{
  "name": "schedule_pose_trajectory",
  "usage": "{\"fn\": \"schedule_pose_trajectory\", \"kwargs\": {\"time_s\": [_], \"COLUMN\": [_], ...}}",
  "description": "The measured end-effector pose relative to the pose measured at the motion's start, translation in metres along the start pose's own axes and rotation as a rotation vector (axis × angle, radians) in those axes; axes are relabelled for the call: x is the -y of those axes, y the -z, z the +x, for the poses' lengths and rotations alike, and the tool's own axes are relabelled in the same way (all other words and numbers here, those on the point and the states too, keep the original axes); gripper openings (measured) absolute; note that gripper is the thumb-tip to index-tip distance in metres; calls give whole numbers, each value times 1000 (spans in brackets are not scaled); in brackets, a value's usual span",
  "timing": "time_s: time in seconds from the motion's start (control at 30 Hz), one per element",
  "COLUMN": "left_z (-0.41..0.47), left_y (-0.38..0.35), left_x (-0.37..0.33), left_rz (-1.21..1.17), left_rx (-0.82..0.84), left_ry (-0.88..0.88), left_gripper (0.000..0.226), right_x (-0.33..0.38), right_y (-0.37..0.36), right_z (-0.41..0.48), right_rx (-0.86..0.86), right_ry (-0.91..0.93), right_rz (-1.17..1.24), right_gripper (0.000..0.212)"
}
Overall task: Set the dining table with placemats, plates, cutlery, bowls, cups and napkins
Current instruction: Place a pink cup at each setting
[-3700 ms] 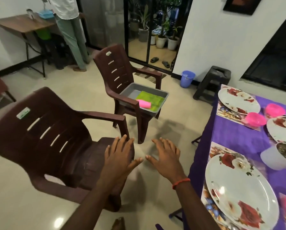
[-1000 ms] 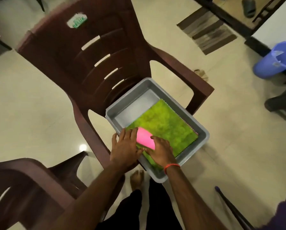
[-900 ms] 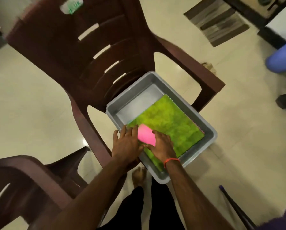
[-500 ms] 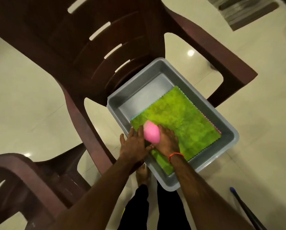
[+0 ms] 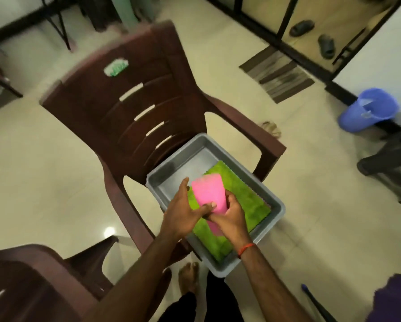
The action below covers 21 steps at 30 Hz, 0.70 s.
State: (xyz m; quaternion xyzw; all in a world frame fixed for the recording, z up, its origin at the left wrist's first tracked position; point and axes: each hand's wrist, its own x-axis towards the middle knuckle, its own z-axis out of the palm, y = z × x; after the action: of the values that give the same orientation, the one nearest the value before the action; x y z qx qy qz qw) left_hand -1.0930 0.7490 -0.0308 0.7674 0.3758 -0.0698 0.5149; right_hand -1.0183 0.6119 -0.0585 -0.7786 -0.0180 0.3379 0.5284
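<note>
Left hand [image 5: 183,211] and right hand [image 5: 229,217] touch, fingers curled in grips.

Between the fingers [image 5: 183,185], the pink tapered plastic cup [image 5: 208,194] looks smooth and matt. Beneath them, the green rectangular cloth [image 5: 248,201] is fuzzy, the grey plastic tub [image 5: 169,180] smooth. Beyond them, the brown moulded plastic chair [image 5: 129,108] has a dull sheen; the cream tiled floor [image 5: 43,182] is glossy.

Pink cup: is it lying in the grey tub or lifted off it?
Lifted. The left hand and right hand both grip the pink cup, holding it above the green cloth that lies in the grey tub.
</note>
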Motion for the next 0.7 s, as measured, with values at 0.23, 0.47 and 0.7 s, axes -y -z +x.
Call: {"fn": "schedule_pose_trajectory", "kwargs": {"time_s": [0.23,0.47,0.7], "left_z": [-60,-114,-153], "left_y": [21,29,8], "left_x": [-81,-113,-132], "left_rz": [-532,-509,-527], "left_rx": [170,257,395], "left_ry": [-110,-207,-179], "left_gripper": [89,91,88], "right_x": [71,97,108], "right_y": [25,66,128], "right_z": [-82,-163,-221], "right_rx": [-62,-40,-325], "right_ry": [165,195,274], "right_rz": [124,187,217], "right_gripper": [76,61,59]}}
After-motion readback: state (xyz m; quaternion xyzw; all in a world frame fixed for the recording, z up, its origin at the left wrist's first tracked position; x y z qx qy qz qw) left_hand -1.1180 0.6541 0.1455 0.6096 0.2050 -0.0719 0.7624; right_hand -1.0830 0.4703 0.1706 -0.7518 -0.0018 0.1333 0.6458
